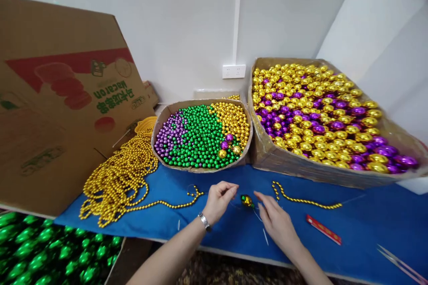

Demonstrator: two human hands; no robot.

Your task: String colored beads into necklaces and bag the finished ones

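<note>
Left hand (217, 201) is pinching narrowly, contents unclear; right hand (276, 218) is curving, fingers loosely spread, beside the gold-and-green bead cluster (246, 200).

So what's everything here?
Carton: one, brown, red, left
Bead strands: many, gold, beside carton
Bead boxes: two, brown, back
Small beads: many, green, purple, gold, middle box
Large beads: many, gold, purple, right box
Baubles: many, green, lower left
Short strand: one, gold, right
Bead cluster: one, gold, green, centre
Cloth: one, blue, foreground
Slivers: two, white, on cloth
Strip: one, red, right
Tweezers: one, pale, lower right
Outlet: one, white, wall
Watch: one, silver, left wrist
Left hand: one, bare, beside cluster
Right hand: one, bare, beside cluster
</note>
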